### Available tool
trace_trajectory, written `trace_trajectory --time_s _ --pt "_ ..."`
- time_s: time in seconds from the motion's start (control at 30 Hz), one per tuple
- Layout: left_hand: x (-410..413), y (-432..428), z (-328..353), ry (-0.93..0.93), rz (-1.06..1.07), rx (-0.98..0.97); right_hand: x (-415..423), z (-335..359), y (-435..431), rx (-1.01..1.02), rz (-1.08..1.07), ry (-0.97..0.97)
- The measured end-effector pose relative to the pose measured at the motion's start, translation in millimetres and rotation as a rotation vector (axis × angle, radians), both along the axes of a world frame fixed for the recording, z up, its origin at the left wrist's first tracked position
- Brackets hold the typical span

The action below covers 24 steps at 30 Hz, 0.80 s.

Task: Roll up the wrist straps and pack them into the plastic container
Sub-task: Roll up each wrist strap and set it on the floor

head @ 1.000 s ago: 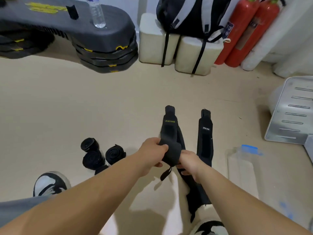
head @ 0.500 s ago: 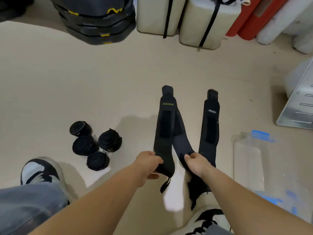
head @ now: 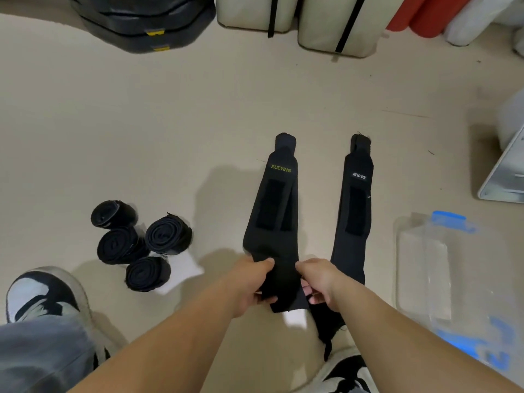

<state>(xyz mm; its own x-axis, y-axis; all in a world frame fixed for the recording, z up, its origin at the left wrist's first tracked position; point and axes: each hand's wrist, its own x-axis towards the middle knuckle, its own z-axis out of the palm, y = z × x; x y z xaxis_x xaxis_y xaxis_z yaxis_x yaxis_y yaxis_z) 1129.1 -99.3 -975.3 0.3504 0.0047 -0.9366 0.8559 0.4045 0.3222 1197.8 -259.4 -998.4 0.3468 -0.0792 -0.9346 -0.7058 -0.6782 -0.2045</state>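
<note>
A black wrist strap with yellow lettering (head: 276,211) lies stretched out on the beige floor. My left hand (head: 251,282) and my right hand (head: 317,280) both pinch its near end. A second black strap with white lettering (head: 354,211) lies flat just to the right of it. Several rolled-up black straps (head: 139,245) sit in a cluster on the floor to the left. The clear plastic container with blue clips (head: 442,276) stands on the floor at the right.
My shoes (head: 42,299) flank the work area at the bottom left and bottom middle. Stacked black step platforms (head: 141,26), two cream blocks (head: 292,18) and red cylinders (head: 416,15) line the far wall. A metal panel (head: 507,171) leans at the right.
The strap that my hands held raised now lies stretched flat on the floor, with both hands at its near end. The camera has tilted downward.
</note>
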Motion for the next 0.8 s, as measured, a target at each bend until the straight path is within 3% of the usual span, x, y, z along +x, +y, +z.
trace_trajectory --time_s 0.1,0.27,0.33,0.4,0.5,0.63,0.8 --pt "-9.8 1.2 -4.0 -0.046 -0.093 -0.061 -4.7 -1.9 2.8 0.027 -0.064 0.072" --pt "-13.4 -14.2 3.5 -0.078 -0.271 -0.305 -4.6 -6.1 -4.7 0.178 -0.350 0.232" --pt "-12.8 -16.4 -2.3 -0.075 -0.275 -0.181 -4.8 -8.0 -5.0 0.158 -0.337 0.203" --pt "-14.3 -13.6 -13.6 -0.037 -0.329 0.083 -8.2 -3.8 -0.2 0.092 -0.234 0.116" --pt "-20.4 -5.5 -27.4 0.000 -0.569 0.361 -13.4 -7.0 -0.2 0.003 -0.147 0.077" --pt "-28.0 -0.6 -31.0 0.003 -0.565 0.371 -17.5 -8.9 2.1 0.013 -0.089 0.128" --pt "-25.1 -5.5 -28.3 -0.003 -0.365 0.307 -15.1 -16.6 7.5 0.139 -0.365 0.285"
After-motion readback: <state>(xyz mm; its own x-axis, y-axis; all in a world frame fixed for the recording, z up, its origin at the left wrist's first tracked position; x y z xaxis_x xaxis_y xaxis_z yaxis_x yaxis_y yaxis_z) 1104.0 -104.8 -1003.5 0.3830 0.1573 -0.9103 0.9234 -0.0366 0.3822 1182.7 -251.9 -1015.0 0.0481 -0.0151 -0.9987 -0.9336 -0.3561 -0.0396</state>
